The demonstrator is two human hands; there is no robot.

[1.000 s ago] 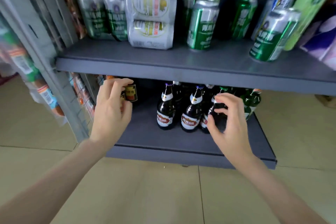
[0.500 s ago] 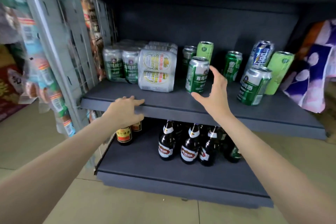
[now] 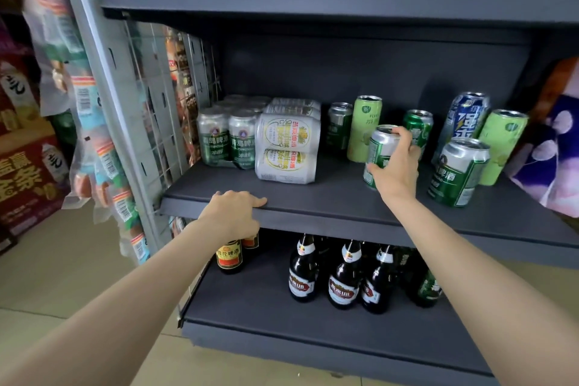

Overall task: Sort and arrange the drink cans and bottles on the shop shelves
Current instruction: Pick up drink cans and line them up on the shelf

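One green-and-silver beer can [image 3: 380, 153] is standing upright on the dark grey middle shelf [image 3: 329, 197], with the right hand [image 3: 396, 166] curling its fingers around it. At the can's 3 o'clock a matching green beer can [image 3: 459, 172] is standing apart; at its 9 o'clock a shrink-wrapped white can pack [image 3: 286, 147] is sitting. The left hand [image 3: 233, 213] is resting on the shelf's front lip, fingers bent over the edge. Brown beer bottles [image 3: 344, 276] are crowding the bottom shelf [image 3: 313, 338], above a pale tiled floor [image 3: 62, 276].
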